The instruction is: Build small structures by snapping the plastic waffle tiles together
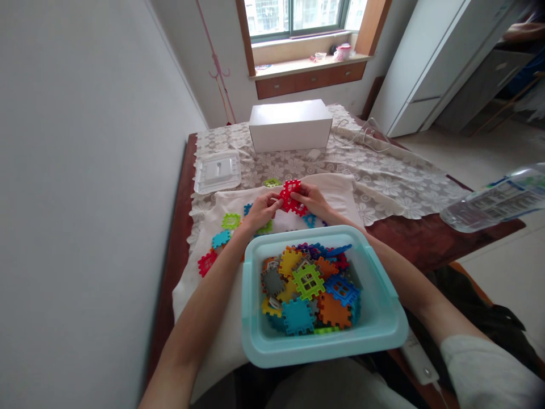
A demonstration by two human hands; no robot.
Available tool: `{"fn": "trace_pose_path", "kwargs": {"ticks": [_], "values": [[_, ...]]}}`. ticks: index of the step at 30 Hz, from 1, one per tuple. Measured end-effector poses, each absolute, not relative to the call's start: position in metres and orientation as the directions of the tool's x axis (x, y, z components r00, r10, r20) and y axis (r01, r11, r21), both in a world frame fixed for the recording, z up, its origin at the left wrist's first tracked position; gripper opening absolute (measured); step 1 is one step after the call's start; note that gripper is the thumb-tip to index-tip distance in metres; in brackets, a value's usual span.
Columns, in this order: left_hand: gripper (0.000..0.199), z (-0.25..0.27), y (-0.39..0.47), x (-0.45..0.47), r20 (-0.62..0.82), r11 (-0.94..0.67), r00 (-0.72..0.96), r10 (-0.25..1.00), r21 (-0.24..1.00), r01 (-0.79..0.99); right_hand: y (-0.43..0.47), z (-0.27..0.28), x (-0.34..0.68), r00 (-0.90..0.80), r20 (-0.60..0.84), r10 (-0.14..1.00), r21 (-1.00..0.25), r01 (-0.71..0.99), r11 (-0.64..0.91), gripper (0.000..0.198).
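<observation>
My left hand (261,209) and my right hand (312,199) meet over a white cloth (336,190), both gripping red interlocking plastic tiles (290,196) held upright between them. Just in front of me sits a light-blue tub (378,309) filled with several coloured square tiles (309,287): green, orange, yellow, blue. Loose tiles lie on the cloth around my left hand: a green one (231,220), a teal one (221,239) and a red one (207,263). Another green tile (271,183) lies beyond the hands.
A white cardboard box (290,125) stands at the far end of the lace-covered table (383,182). A clear plastic lid (218,171) lies at the left. A white cable and adapter (317,153) rest near the box. A plastic bottle (496,199) juts in at right. A wall runs along the left.
</observation>
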State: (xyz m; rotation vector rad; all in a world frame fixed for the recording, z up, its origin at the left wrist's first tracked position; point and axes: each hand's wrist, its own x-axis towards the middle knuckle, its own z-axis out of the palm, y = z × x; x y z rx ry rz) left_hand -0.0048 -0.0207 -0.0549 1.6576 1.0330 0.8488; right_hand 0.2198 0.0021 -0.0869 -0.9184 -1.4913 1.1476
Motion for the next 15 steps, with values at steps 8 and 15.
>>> {"fn": "trace_pose_path", "kwargs": {"ticks": [8,15], "values": [[0.048,-0.0548,-0.0214,-0.0067,0.047,-0.152,0.394,0.918,0.959,0.241,0.0008,-0.0865,0.2176,-0.198,0.289,0.937,-0.952,0.042,0.303,0.046],[0.047,-0.0579,-0.0202,-0.0080,0.034,-0.139,0.416,0.909,0.964,0.226,0.0001,-0.0872,0.2178,-0.206,0.302,0.931,-0.940,0.100,0.327,0.044]]}}
